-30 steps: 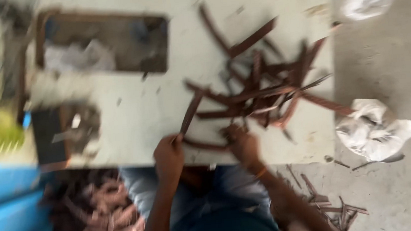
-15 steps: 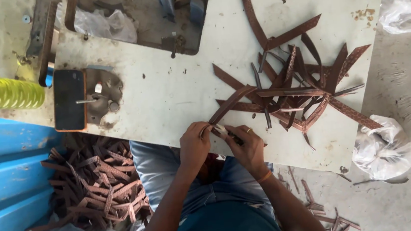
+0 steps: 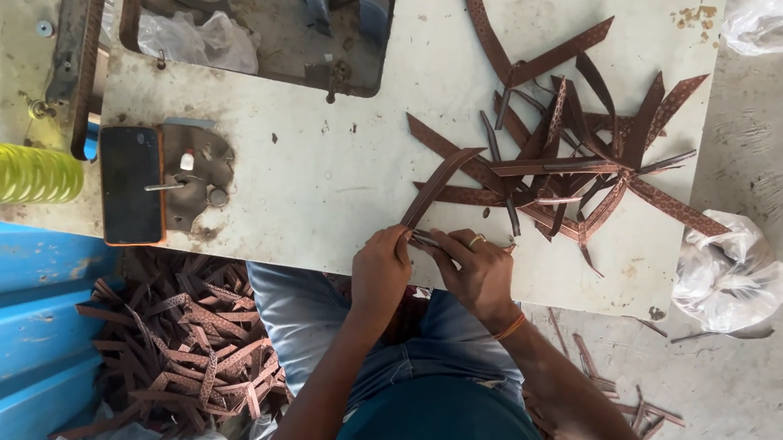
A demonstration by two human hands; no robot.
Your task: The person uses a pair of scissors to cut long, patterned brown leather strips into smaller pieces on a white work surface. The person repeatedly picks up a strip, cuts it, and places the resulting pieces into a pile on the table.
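Here both hands meet at the near edge of the tabletop, just in front of the person's lap. The left hand has its grip closed on the lower end of a brown patterned strip, pinched between thumb and fingers; the right hand pinches the same end from the other side, its fingertips touching the left hand's. From that shared grip the strip runs up and to the right across the tabletop, and its far end lies against the pile of strips.

The pile sprawls over the right half of the tabletop, strips crossing one another at all angles, some reaching close to the right edge. Between the hands and the pile only a narrow band of bare surface shows. More open room lies to the left of the hands, up to a dark phone lying flat near the left edge. Beyond it, a rectangular cut-out opens in the far part of the tabletop.

Off the left edge, a heap of strips on the floor lies beside a blue corrugated wall. Off the right edge, a crumpled clear plastic bag sits on the floor.
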